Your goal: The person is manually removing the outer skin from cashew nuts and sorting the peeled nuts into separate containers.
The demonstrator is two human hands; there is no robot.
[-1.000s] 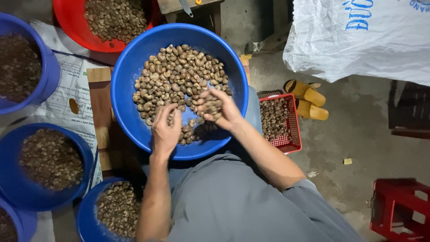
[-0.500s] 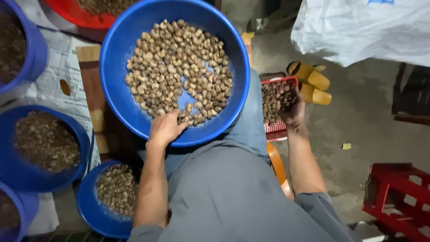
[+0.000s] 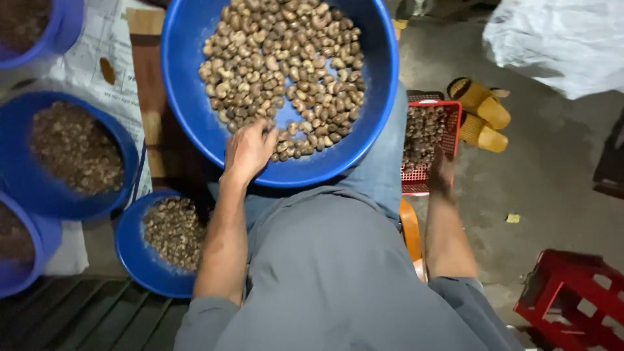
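A big blue basin (image 3: pixel 188 117) rests on my lap, half full of pale brown kidney-shaped nuts (image 3: pixel 286 58). My left hand (image 3: pixel 250 149) lies palm down on the nuts at the basin's near edge, fingers spread among them. My right hand (image 3: pixel 442 172) hangs to the right of my knee, at the near edge of a small red mesh basket (image 3: pixel 456 120) that holds darker nuts (image 3: pixel 422 133). That hand is dark and blurred, so its fingers and anything in them are unclear.
Blue basins of dark nuts (image 3: pixel 78 149) stand at the left, with a smaller blue one (image 3: pixel 172 231) by my left leg. A wooden board (image 3: pixel 153 97) lies under the big basin. Yellow slippers (image 3: pixel 481 110), a white sack (image 3: pixel 559 45) and a red crate (image 3: pixel 572 299) sit on the concrete at right.
My right hand lifted a handful of nuts out of the big basin and carried it right to the red basket; it now sits low at the basket's near edge. My left hand stayed on the nuts.
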